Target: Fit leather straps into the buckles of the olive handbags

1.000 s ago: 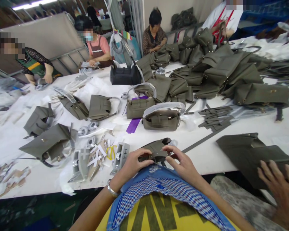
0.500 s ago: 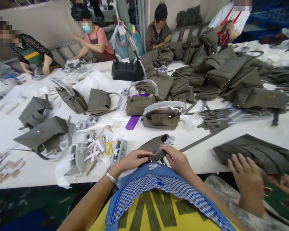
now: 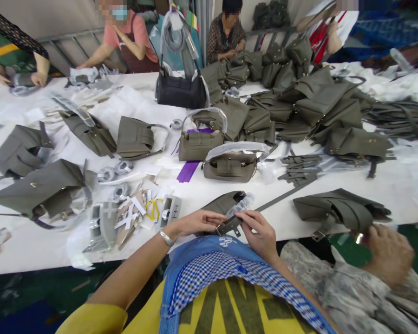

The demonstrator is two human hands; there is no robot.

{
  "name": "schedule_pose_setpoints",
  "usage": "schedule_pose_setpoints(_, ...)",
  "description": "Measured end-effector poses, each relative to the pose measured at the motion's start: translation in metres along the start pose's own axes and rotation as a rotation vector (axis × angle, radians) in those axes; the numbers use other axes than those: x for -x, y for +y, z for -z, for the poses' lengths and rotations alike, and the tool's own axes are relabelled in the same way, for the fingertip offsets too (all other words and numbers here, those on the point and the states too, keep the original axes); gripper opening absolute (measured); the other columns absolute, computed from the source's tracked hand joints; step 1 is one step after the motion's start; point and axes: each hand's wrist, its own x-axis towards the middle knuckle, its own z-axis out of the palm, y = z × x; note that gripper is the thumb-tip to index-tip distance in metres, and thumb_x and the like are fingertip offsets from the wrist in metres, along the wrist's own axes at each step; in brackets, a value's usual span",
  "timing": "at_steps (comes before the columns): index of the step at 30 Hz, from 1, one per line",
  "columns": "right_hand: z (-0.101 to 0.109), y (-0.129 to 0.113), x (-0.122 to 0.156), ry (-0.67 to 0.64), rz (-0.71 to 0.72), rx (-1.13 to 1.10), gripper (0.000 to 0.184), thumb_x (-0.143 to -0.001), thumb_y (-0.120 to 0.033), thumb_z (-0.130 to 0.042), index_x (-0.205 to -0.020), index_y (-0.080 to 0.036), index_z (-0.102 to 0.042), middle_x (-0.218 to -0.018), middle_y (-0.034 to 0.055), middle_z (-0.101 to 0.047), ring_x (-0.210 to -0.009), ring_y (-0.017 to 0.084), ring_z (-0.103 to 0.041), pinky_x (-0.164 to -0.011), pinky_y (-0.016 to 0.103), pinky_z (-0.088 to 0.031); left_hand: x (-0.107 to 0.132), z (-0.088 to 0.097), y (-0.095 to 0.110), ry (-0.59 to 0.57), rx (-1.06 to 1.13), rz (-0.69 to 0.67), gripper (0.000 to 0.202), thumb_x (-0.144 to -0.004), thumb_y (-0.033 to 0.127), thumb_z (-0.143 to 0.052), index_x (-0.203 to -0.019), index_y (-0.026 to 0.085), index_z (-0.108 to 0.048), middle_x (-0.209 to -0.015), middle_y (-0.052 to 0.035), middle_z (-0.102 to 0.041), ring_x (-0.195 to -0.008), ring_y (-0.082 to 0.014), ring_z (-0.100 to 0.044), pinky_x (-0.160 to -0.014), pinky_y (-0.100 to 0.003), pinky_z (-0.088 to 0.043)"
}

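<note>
2 grips, left hand [image 3: 200, 222] and right hand [image 3: 260, 233], are pinched on a dark strap [image 3: 229, 225] by an olive bag [image 3: 220, 202] on the worktop [image 3: 282, 215], lower centre of the frame. Strap adjustment appears underway; steady fingertip control seems called for next.

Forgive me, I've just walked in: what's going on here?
The person's left hand and right hand hold an olive strap at the near edge of the white table, with an olive bag behind it. To the right, a co-worker's hand is at another olive bag. A black bag stands farther back.
</note>
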Motion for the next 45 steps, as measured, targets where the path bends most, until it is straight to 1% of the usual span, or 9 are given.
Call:
schedule_pose_setpoints(7,0.0,-0.041,0.022,0.017,-0.148,0.012,0.03,-0.087,-0.015,-0.054,-0.108,-0.029,-0.069,-0.105,0.0059,-0.068,-0.099,0.021,-0.064,-0.088,0.036,-0.052,-0.016,0.006,-0.017,0.029,-0.17,-0.145,0.036,-0.073,0.025,-0.07,-0.108,0.013,-0.069,-0.094,-0.0088,-0.074,-0.087,-0.0186,-0.069,-0.081,-0.029,-0.052)
schedule_pose_setpoints(11,-0.008,-0.058,0.041,0.032,-0.435,-0.133,0.03,-0.085,-0.027,-0.058,-0.114,-0.026,-0.066,-0.121,0.0075,-0.063,-0.114,0.025,-0.058,-0.1,0.041,-0.046,-0.023,-0.007,-0.03,0.214,-0.249,-0.242,0.026,-0.073,0.022,-0.068,-0.098,0.013,-0.072,-0.087,-0.0063,-0.075,-0.08,-0.0166,-0.069,-0.075,-0.026,-0.053)
schedule_pose_setpoints(14,-0.017,-0.063,0.053,0.201,-0.716,-0.392,0.035,-0.087,-0.037,-0.056,-0.118,-0.022,-0.061,-0.12,0.0091,-0.064,-0.112,0.026,-0.06,-0.099,0.043,-0.047,-0.025,-0.02,-0.037,0.307,-0.351,-0.29,0.019,-0.073,0.018,-0.066,-0.09,0.015,-0.072,-0.082,-0.0038,-0.073,-0.074,-0.0145,-0.067,-0.068,-0.023,-0.052)
schedule_pose_setpoints(18,-0.025,-0.061,0.068,0.456,-0.975,-0.494,0.039,-0.077,-0.04,-0.068,-0.111,-0.022,-0.06,-0.115,0.0077,-0.065,-0.102,0.025,-0.065,-0.086,0.039,-0.056,-0.023,-0.032,-0.047,0.231,-0.307,-0.287,0.018,-0.073,0.016,-0.065,-0.09,0.014,-0.071,-0.08,-0.0029,-0.072,-0.072,-0.0141,-0.066,-0.067,-0.022,-0.052)
schedule_pose_setpoints(21,-0.025,-0.062,0.081,0.453,-1.057,-0.467,0.041,-0.074,-0.041,-0.071,-0.109,-0.023,-0.061,-0.113,0.0071,-0.067,-0.104,0.026,-0.065,-0.084,0.037,-0.056,-0.02,-0.033,-0.054,0.137,-0.248,-0.267,0.016,-0.074,0.02,-0.067,-0.088,0.014,-0.071,-0.082,-0.0037,-0.072,-0.076,-0.015,-0.066,-0.07,-0.023,-0.052)
schedule_pose_setpoints(28,-0.025,-0.075,0.104,0.408,-1.046,-0.623,0.048,-0.08,-0.039,-0.064,-0.125,-0.025,-0.056,-0.137,0.0095,-0.053,-0.119,0.028,-0.057,-0.097,0.044,-0.049,-0.015,-0.03,-0.059,0.113,-0.343,-0.313,0.013,-0.074,0.022,-0.07,-0.085,0.016,-0.072,-0.083,-0.0017,-0.073,-0.078,-0.0153,-0.066,-0.074,-0.022,-0.05)
schedule_pose_setpoints(36,-0.033,-0.076,0.111,0.264,-1.046,-0.649,0.06,-0.087,-0.042,-0.056,-0.142,-0.027,-0.038,-0.14,0.01,-0.05,-0.12,0.025,-0.056,-0.104,0.047,-0.042,-0.011,-0.036,-0.06,0.152,-0.462,-0.37,0.013,-0.076,0.021,-0.065,-0.087,0.016,-0.07,-0.075,0.0002,-0.069,-0.068,-0.0115,-0.062,-0.064,-0.019,-0.049)
schedule_pose_setpoints(39,-0.035,-0.081,0.105,0.21,-0.993,-0.59,0.057,-0.088,-0.045,-0.056,-0.14,-0.027,-0.04,-0.139,0.0075,-0.051,-0.122,0.023,-0.054,-0.109,0.046,-0.035,-0.006,-0.033,-0.058,0.18,-0.483,-0.391,0.016,-0.078,0.021,-0.064,-0.093,0.017,-0.069,-0.079,-0.0008,-0.068,-0.069,-0.0115,-0.061,-0.062,-0.019,-0.048)
schedule_pose_setpoints(45,-0.039,-0.081,0.098,0.152,-0.941,-0.424,0.055,-0.09,-0.055,-0.046,-0.136,-0.025,-0.047,-0.139,0.0061,-0.051,-0.129,0.023,-0.047,-0.109,0.043,-0.037,-0.006,-0.027,-0.057,0.177,-0.522,-0.409,0.02,-0.079,0.025,-0.066,-0.097,0.019,-0.072,-0.086,-0.0036,-0.071,-0.074,-0.0137,-0.063,-0.067,-0.021,-0.049)
